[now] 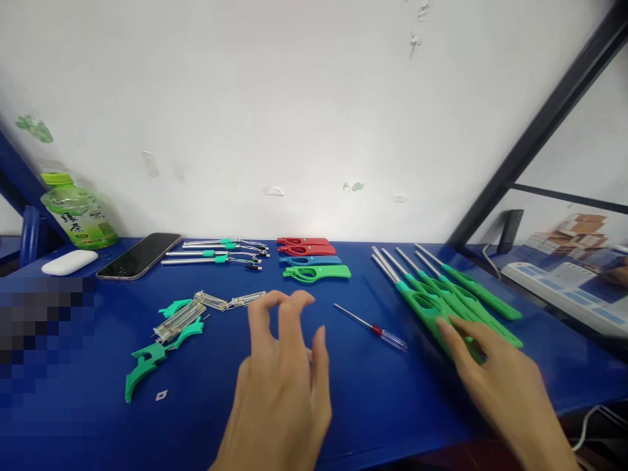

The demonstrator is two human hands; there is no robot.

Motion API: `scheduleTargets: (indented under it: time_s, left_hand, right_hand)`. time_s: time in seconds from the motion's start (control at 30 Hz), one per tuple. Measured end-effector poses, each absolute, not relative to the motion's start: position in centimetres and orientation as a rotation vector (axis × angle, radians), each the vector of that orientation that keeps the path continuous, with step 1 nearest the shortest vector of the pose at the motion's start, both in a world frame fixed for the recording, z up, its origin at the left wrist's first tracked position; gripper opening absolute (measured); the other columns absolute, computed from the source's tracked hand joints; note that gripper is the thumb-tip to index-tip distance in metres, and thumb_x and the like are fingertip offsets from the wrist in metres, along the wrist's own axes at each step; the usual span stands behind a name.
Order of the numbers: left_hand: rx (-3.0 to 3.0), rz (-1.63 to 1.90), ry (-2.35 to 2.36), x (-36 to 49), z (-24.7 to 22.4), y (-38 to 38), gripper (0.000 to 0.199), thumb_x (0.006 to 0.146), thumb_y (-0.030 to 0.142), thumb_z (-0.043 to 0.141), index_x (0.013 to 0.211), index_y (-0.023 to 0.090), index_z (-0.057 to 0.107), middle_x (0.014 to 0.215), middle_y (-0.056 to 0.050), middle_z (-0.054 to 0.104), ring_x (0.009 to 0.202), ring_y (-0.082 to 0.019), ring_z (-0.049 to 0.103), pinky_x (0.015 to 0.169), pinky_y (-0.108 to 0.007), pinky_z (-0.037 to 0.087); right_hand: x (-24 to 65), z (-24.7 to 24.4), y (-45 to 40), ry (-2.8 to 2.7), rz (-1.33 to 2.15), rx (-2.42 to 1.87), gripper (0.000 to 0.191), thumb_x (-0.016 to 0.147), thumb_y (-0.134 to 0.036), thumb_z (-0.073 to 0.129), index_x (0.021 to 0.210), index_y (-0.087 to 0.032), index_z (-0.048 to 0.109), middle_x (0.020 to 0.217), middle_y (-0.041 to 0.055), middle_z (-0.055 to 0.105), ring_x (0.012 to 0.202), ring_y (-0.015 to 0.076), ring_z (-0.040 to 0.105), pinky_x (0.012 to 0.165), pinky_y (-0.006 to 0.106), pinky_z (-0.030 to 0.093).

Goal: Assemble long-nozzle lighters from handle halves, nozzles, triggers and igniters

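at lower right of the frame i find the right grip (503,373) closed on the handle of a green lighter (415,299), thumb on the near side and fingers beyond. its metal rod points toward the upper left; whether it touches the surface (353,405) below i cannot tell. just beside it, at right of the frame, i record more green lighters (490,297) lying roughly parallel, rods directed the same way.

at lower centre i observe the left grip (282,376) released, fingers bent and apart, back of the hand toward the view.

between the two, i list a screwdriver (390,338) with a clear handle and red collar. at centre, beyond the left grip, lie two red shells (314,250), a blue shell (321,260) and a green shell (338,271), arranged in a stack of rows.

left of those i count four metal rods (186,261) with teal collars and wires. nearer, at left of the frame, sit clear plastic parts (179,322), teal pieces (150,356) and a small white piece (161,395).

at upper left i note a phone (140,255), a white case (70,261) and a green-capped bottle (81,219) near the wall (314,131).
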State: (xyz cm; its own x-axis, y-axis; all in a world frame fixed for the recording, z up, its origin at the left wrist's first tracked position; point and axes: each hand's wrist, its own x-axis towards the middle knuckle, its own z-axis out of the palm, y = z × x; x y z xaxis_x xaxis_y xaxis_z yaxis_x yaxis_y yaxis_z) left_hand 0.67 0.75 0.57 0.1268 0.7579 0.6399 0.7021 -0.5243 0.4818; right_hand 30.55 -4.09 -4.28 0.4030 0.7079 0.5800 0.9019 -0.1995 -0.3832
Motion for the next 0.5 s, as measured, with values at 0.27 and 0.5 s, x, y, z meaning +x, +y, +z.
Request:
scheduleTargets:
  time_s: [0.27,0.5]
  left_hand:
    - [2.251,1.319,1.725,-4.0,2.7,3.4,0.023,0.105,0.041,0.044,0.122,0.026,0.047,0.126,-0.008,0.054,0.053,-0.010,0.070,0.047,-0.028,0.059]
    - [2.567,0.666,1.838,-6.8,6.2,10.9,0.015,0.106,0.029,0.049,0.104,0.023,0.063,0.083,-0.001,0.069,0.078,-0.023,0.072,0.078,-0.039,0.059]
  right_hand:
    - [29.4,-3.7,-3.0,-1.372,-0.353,-2.284,0.051,0.098,-0.072,0.047,0.109,-0.033,0.077,0.086,0.0067,0.081,0.076,0.0395,0.076,0.057,0.046,0.050]
    - [28.2,-0.2,-2.2,-1.450,-0.554,-2.227,0.058,0.102,-0.070,0.037,0.106,-0.027,0.075,0.091,0.0143,0.071,0.079,0.0376,0.071,0.056,0.040,0.042]
